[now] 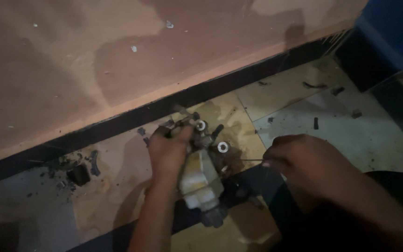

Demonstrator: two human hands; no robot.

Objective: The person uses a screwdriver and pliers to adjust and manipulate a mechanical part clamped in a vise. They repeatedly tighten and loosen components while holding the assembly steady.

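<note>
Left hand (168, 151) clasps the cylinder assy (204, 175); right hand (304, 161), right of it, pinches a thin wire (250, 160) toward its port. Probing step, I think; needs steady aim.

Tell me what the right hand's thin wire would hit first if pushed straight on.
The right hand aims its thin wire leftward at the dirty metal part with a cream plastic reservoir, probably near its round port; depth is unclear.
</note>
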